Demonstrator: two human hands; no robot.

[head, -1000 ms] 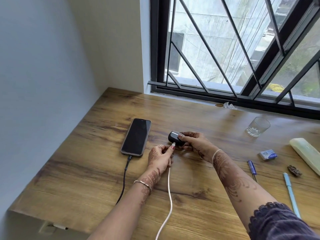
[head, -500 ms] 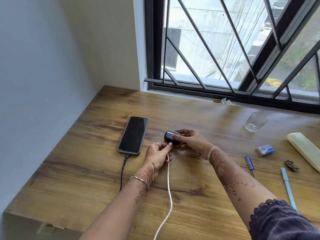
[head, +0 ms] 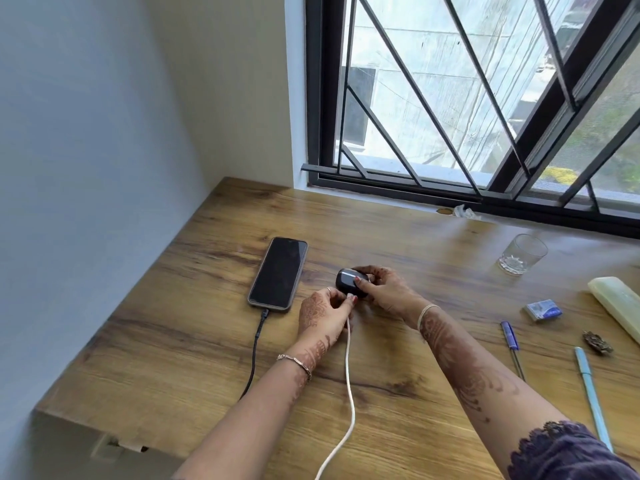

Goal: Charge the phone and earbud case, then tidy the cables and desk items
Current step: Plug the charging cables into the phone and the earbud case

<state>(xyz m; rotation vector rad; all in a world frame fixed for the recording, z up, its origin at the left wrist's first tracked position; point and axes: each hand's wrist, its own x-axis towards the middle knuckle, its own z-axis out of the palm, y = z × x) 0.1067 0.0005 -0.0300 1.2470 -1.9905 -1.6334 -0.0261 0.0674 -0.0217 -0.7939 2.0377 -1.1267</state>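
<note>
Head view: compared with the frame half a second earlier, the left hand (head: 323, 313) is seen closer to the earbud case (head: 347, 281), so that the plug of the white cable (head: 349, 386), pinched between thumb and forefinger, now meets the case's near edge; whether it is seated cannot be told. The case is gripped by the right hand (head: 384, 289), thumb on top and fingers curled behind, over the wooden desk (head: 207, 341). The phone (head: 278, 273) is unchanged, lying face up left of both hands, with a black cable (head: 254, 355) plugged into its near end.
</note>
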